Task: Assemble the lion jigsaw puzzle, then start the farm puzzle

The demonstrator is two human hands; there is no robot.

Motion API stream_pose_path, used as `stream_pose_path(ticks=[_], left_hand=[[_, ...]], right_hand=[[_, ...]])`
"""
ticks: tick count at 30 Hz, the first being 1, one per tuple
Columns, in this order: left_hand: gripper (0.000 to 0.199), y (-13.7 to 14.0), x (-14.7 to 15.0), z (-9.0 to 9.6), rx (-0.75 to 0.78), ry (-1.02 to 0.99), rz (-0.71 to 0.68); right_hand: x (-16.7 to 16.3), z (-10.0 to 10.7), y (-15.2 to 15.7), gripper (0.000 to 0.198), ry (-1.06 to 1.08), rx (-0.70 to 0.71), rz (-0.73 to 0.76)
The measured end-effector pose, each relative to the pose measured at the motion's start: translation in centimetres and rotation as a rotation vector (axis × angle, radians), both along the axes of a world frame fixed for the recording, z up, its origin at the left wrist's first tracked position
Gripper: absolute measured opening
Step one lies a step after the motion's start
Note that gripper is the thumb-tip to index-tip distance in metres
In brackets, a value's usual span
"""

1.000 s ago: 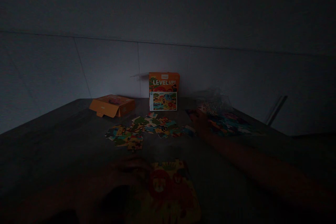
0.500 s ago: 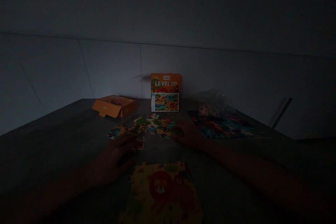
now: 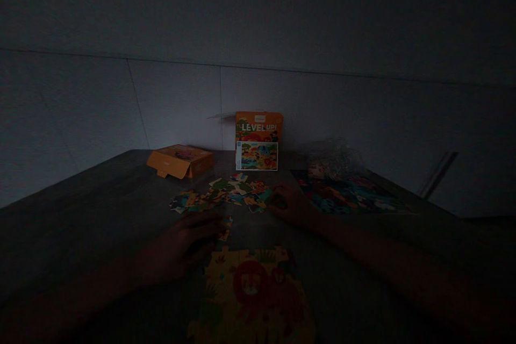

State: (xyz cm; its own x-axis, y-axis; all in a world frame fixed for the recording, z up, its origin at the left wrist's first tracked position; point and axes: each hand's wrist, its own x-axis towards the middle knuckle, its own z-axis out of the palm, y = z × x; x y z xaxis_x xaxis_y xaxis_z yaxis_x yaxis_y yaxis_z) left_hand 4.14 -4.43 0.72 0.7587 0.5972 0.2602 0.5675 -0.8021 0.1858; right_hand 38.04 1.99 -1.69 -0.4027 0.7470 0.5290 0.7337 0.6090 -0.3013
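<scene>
The light is very dim. My left hand [image 3: 197, 231], fingers stretched forward and close together, holds a small puzzle piece [image 3: 226, 227] at its fingertips, just above the table. My right hand [image 3: 290, 203] has thumb and fingers curled together at the right edge of a heap of loose puzzle pieces [image 3: 237, 188]; what lies between those fingertips is too dark to make out. Nearest me lies a joined part of the puzzle [image 3: 253, 290], yellow with a red lion and a smaller one beside it. Its lower edge fades into the dark.
An orange "LEVEL UP!" box [image 3: 260, 126] stands at the back, a picture card [image 3: 258, 156] leaning against it. To its left lies an open orange box [image 3: 181, 161]. At right, a clear plastic bag [image 3: 334, 161] rests on a dark colourful sheet [image 3: 355, 196]. A wall rises behind.
My left hand has drawn the puzzle piece slightly right and toward me, away from the heap. My right hand stays at the heap's edge, its fingers slightly shifted. The view has moved slightly.
</scene>
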Motion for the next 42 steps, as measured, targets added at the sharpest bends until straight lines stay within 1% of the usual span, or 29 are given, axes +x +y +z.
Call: stream_pose_path(ticks=[4,9,11,13,15,17,19,21,25,27,29,31,32,34,36,39,42], left_hand=[[0.038,0.0,0.0,0.0,0.001,-0.016,-0.013],[0.038,0.0,-0.1,0.1,-0.005,-0.020,-0.019],[0.038,0.0,-0.1,0.0,-0.016,-0.010,-0.015],[0.038,0.0,0.0,0.0,-0.031,-0.007,-0.007],[0.038,-0.1,0.0,0.1,-0.047,-0.003,-0.001],[0.037,-0.1,0.0,0.2,-0.049,0.002,-0.004],[0.037,0.0,0.0,0.2,-0.040,0.007,-0.017],[0.038,0.0,0.0,0.1,-0.029,0.012,-0.021],[0.041,0.0,0.0,0.0,-0.026,0.027,0.003],[0.040,0.0,0.0,0.1,-0.027,0.030,0.009],[0.039,0.0,0.1,0.2,-0.022,0.026,0.006],[0.038,0.1,0.0,0.1,-0.013,0.015,0.005],[0.039,0.1,0.0,0.1,-0.011,0.012,0.007],[0.040,0.1,-0.1,0.0,-0.010,0.013,0.011],[0.040,0.1,-0.1,-0.1,0.000,0.005,0.007],[0.039,0.1,-0.1,-0.1,0.015,-0.009,-0.005],[0.039,0.1,-0.2,-0.2,0.019,-0.002,-0.002]], right_hand=[[0.1,-0.1,0.1,0.019,0.008,-0.013,0.016],[0.1,-0.1,0.0,0.015,-0.019,0.015,0.080],[0.1,-0.1,0.0,0.018,-0.032,0.018,0.095],[0.1,0.0,-0.1,0.029,-0.048,0.042,0.065],[0.2,-0.1,-0.1,0.047,-0.086,0.055,0.011],[0.3,-0.1,-0.1,0.060,-0.123,0.011,-0.028],[0.5,-0.2,0.0,0.065,-0.137,-0.049,-0.030],[0.6,-0.3,0.1,0.066,-0.118,-0.059,-0.019],[0.4,-0.1,-0.2,0.066,0.001,-0.032,0.004],[0.1,0.1,-0.2,0.063,0.144,-0.026,-0.027],[0.1,0.5,0.1,0.054,0.339,-0.022,-0.114],[0.4,0.8,0.7,0.048,0.496,-0.017,-0.268],[0.6,1.0,0.9,0.048,0.535,-0.015,-0.350],[1.2,1.3,1.4,0.048,0.544,-0.015,-0.470],[1.6,1.5,1.6,0.048,0.517,-0.025,-0.490],[1.4,1.5,1.4,0.041,0.455,-0.017,-0.410],[0.9,1.1,1.2,0.034,0.377,0.031,-0.325]])
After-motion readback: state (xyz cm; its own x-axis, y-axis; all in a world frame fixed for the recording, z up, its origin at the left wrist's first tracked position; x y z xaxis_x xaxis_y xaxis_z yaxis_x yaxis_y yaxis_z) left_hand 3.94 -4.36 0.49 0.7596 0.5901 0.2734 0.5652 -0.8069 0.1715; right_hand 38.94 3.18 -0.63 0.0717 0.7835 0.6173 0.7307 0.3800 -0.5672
